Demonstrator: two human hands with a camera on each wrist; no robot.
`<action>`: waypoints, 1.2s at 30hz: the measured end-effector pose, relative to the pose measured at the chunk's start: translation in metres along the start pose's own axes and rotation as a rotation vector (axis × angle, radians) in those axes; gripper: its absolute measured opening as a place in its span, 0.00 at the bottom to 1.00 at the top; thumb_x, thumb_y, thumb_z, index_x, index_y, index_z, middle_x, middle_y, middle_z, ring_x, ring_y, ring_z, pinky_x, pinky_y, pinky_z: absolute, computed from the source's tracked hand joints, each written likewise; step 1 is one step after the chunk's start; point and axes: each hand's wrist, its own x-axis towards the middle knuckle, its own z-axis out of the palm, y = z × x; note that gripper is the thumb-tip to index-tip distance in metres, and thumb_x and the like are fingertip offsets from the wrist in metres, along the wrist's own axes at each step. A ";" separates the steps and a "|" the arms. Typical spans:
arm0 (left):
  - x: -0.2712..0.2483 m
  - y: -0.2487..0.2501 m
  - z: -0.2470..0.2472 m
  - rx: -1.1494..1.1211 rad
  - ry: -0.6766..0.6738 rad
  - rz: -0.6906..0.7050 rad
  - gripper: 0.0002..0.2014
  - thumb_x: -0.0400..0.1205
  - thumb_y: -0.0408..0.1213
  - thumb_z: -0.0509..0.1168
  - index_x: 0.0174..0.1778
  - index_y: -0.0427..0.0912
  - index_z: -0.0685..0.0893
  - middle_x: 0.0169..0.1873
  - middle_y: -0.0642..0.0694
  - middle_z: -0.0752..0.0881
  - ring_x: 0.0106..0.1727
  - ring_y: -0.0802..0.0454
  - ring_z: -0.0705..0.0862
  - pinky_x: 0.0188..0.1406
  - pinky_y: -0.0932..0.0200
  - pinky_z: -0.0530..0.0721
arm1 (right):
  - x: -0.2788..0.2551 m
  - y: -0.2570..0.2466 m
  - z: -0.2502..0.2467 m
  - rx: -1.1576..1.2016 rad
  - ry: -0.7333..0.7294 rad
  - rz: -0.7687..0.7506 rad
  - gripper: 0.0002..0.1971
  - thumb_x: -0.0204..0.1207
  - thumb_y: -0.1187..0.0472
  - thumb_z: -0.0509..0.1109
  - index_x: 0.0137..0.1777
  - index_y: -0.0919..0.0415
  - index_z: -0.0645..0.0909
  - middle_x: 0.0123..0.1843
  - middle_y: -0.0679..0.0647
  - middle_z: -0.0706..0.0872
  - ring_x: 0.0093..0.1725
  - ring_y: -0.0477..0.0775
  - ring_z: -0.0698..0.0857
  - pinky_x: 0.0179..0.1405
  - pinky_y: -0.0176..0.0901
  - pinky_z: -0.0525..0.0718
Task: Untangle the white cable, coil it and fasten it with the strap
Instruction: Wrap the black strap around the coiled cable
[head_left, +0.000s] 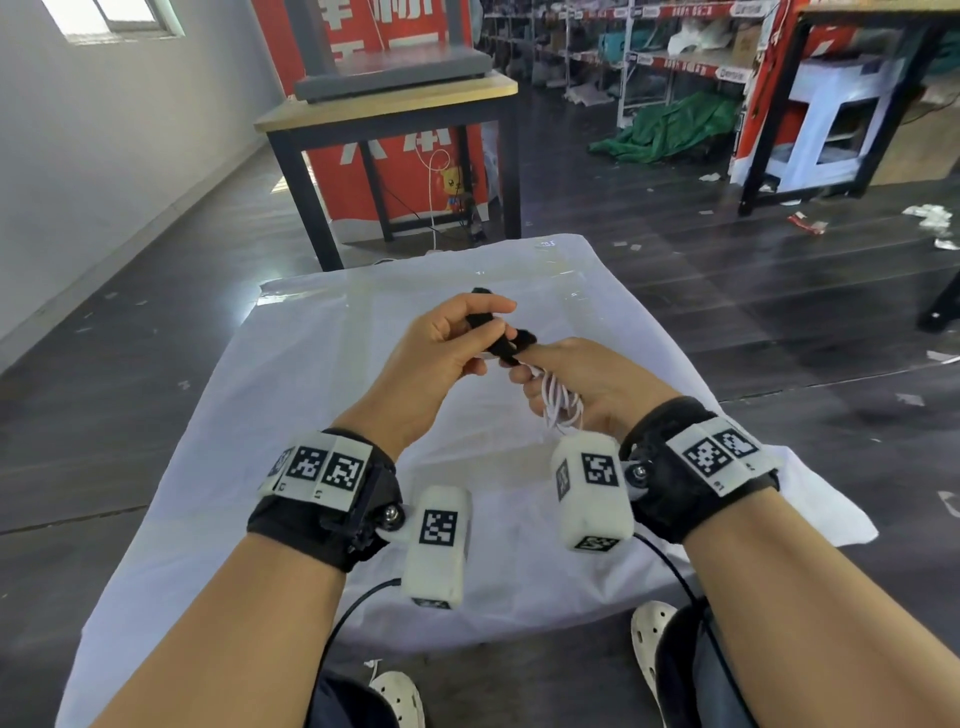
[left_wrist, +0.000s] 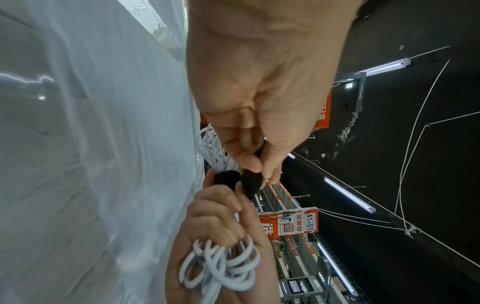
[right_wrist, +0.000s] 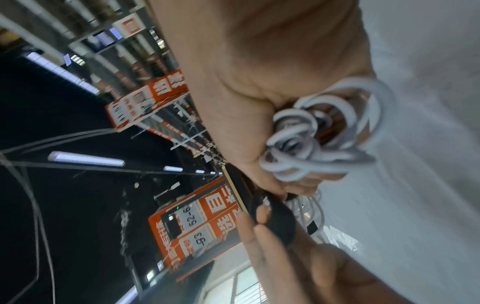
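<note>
Right hand (head_left: 587, 384) grips coiled white cable (head_left: 561, 410); left hand (head_left: 441, 348) pinches black strap (head_left: 498, 338) above coil, should pull taut, wrap snug.

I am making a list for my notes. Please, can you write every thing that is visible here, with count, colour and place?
cable: one, white, coiled, in right hand
strap: one, black, between both hands, by the coil
cloth: one, white, spread under the hands
table: one, wood top, black legs, behind the cloth
tarp: one, green, on floor by shelves
shoes: two, white, bottom edge
wrist cameras: two, white
left hand: pinches strap
right hand: grips cable
</note>
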 end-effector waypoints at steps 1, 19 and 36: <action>0.000 -0.001 0.000 -0.011 0.010 -0.008 0.10 0.85 0.33 0.63 0.58 0.46 0.86 0.41 0.52 0.89 0.45 0.60 0.86 0.37 0.68 0.79 | 0.000 -0.001 0.000 0.097 -0.025 0.028 0.09 0.81 0.61 0.66 0.50 0.70 0.78 0.26 0.53 0.78 0.19 0.45 0.71 0.15 0.34 0.72; 0.004 -0.002 -0.004 -0.412 0.147 -0.110 0.18 0.82 0.30 0.67 0.67 0.49 0.79 0.36 0.45 0.83 0.33 0.55 0.82 0.33 0.66 0.82 | 0.005 -0.006 -0.004 0.547 0.042 0.066 0.13 0.86 0.55 0.59 0.45 0.64 0.72 0.22 0.52 0.73 0.14 0.44 0.68 0.13 0.30 0.70; 0.005 -0.012 -0.023 0.200 -0.193 -0.396 0.08 0.79 0.39 0.71 0.51 0.40 0.89 0.44 0.45 0.92 0.46 0.55 0.90 0.47 0.63 0.87 | -0.006 -0.006 0.002 0.294 0.084 0.063 0.22 0.80 0.48 0.67 0.36 0.67 0.76 0.23 0.54 0.72 0.16 0.46 0.70 0.12 0.33 0.71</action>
